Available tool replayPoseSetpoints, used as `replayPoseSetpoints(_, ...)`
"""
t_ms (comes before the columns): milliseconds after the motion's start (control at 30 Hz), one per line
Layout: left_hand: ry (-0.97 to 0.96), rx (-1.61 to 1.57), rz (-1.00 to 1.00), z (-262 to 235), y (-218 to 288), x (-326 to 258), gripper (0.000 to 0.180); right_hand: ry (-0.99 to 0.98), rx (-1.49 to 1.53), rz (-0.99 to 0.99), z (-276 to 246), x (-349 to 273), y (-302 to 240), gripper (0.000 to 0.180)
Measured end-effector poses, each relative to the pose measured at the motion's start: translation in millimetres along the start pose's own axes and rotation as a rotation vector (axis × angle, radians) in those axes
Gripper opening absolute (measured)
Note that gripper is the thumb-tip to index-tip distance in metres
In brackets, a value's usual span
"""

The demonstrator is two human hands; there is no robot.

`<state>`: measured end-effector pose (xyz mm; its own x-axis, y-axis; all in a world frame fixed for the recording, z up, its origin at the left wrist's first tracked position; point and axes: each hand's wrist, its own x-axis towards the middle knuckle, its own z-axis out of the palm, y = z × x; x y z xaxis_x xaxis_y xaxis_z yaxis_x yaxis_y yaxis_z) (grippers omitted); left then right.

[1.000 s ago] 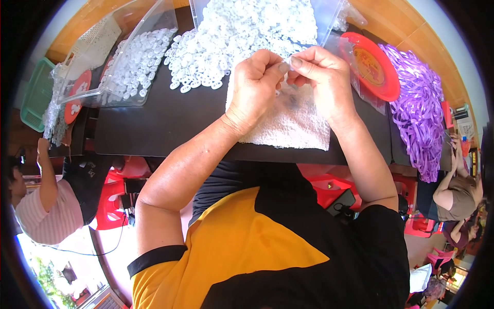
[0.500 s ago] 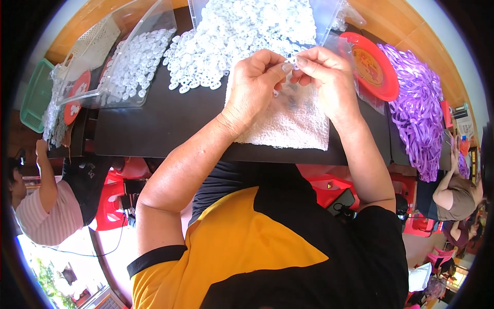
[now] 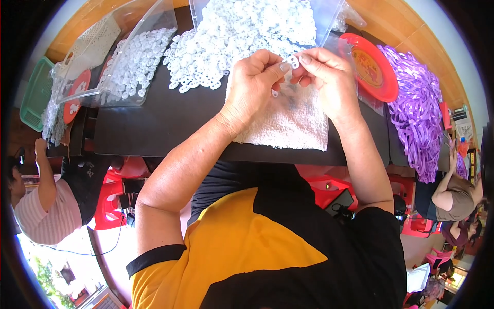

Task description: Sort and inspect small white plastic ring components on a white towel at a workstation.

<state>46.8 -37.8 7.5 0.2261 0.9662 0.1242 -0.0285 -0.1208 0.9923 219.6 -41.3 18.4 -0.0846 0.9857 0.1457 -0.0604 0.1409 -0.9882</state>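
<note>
Over a white towel [image 3: 288, 126], both my hands are raised close together with fingertips pinched. Between them shows a small white plastic piece [image 3: 292, 62], oval with holes. My right hand [image 3: 330, 77] grips its edge with thumb and forefinger. My left hand [image 3: 252, 82] is closed, its thumb and forefinger at the piece's left side. Under the left fingers another white piece [image 3: 275, 93] peeks out; what holds it is hidden. Just beyond lies a big heap of similar white pieces [image 3: 206, 59], spilling from a clear bin [image 3: 329, 23] onto the dark table [image 3: 154, 123].
A tilted clear box [image 3: 77, 97] with more white pieces is at left, near a green basket [image 3: 35, 98]. On the right are a red plate [image 3: 388, 87] and a pile of purple straps [image 3: 414, 113]. Co-workers sit on both sides, one in a striped shirt [image 3: 49, 213].
The white piece between my fingertips has turned and now shows its holed face more plainly. My right thumb has shifted slightly right and up; the left hand barely moves.
</note>
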Motion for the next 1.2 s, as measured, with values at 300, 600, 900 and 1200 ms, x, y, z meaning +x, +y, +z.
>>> replayPoseSetpoints(300, -0.015, -0.002, 0.000, -0.4, -0.3, -0.5, 0.017, -0.010, -0.076, -0.031, 0.8, -1.4, 1.0, 0.017)
replayPoseSetpoints(600, -0.027, 0.071, 0.030, -0.8, -0.2, -0.6, 0.014, -0.012, -0.218, -0.074, 7.7, -6.7, -6.5, 0.013)
replayPoseSetpoints(900, -0.024, 0.067, -0.031, -2.4, -4.4, 0.7, 0.012, -0.046, -0.256, -0.079, 13.9, -6.7, -0.8, 0.010)
replayPoseSetpoints(1200, 0.014, -0.018, -0.030, -0.5, -5.5, -1.8, 0.012, -0.019, -0.164, -0.082, 21.5, -8.6, 4.5, 0.008)
